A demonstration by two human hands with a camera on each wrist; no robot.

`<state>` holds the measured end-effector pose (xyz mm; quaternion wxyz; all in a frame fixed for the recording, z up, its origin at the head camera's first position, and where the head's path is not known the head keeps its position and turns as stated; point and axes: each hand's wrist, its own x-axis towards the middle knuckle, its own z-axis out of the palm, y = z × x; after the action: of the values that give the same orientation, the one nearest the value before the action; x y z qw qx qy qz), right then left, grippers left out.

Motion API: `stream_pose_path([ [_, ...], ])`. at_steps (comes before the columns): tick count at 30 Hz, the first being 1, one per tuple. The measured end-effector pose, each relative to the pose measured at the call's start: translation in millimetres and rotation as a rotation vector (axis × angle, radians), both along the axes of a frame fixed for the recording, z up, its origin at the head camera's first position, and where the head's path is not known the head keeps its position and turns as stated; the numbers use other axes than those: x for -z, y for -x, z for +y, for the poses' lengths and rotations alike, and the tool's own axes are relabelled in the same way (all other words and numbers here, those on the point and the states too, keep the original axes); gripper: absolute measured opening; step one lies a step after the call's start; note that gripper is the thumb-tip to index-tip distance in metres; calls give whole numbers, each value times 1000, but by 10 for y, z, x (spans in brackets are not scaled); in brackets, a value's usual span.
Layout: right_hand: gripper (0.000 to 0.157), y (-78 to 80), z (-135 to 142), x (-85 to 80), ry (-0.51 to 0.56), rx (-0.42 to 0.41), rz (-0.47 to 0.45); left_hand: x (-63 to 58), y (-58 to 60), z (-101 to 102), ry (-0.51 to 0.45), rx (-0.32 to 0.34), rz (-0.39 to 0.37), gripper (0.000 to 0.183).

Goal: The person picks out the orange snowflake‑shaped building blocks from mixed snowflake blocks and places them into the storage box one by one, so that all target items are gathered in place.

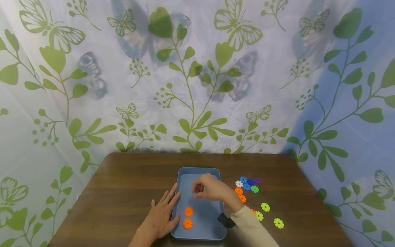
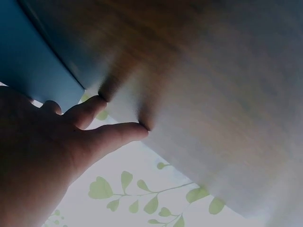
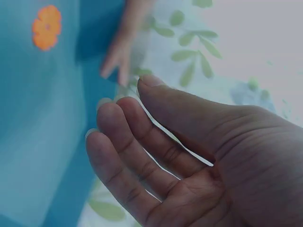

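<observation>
A blue-grey tray (image 1: 205, 226) lies on the table with two orange notched discs (image 1: 188, 218), flower-like in outline, near its left front. My left hand (image 1: 161, 214) rests at the tray's left side, its fingers spread and straight along the rim. In the left wrist view the thumb and a finger of that hand (image 2: 52, 137) reach out over the wood. Above the middle of the tray hovers my right hand (image 1: 213, 188), fingers loosely bent. The right wrist view shows nothing between its thumb and fingers (image 3: 116, 125), with one orange disc (image 3: 47, 28) in the tray beyond.
Right of the tray, several notched discs lie on the brown table (image 1: 132, 185): a white one (image 1: 239, 184), a green one (image 1: 254, 189), blue, purple and orange ones, and yellow-green ones such as the yellow-green disc (image 1: 279, 223). A patterned curtain (image 1: 197, 85) hangs behind.
</observation>
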<state>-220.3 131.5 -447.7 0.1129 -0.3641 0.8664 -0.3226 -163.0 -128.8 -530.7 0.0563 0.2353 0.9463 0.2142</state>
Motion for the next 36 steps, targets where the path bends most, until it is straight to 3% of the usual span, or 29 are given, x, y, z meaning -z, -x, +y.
stream_pose_path([
  [7, 8, -158, 361, -192, 91, 113, 25, -10, -5, 7, -11, -2, -5, 76],
  [16, 11, -290, 931, -178, 152, 286, 121, -9, 1, 11, -20, 6, -6, 75],
  [22, 12, -312, 1141, -73, 110, 361, 128, -8, -11, 3, -19, 2, -21, 75],
  [31, 12, -241, 1217, 278, 61, 389, 49, 2, -16, 4, -15, 6, -11, 75],
  [36, 17, -177, 1181, 428, 46, 373, 52, 11, -14, 4, -13, 10, 2, 75],
])
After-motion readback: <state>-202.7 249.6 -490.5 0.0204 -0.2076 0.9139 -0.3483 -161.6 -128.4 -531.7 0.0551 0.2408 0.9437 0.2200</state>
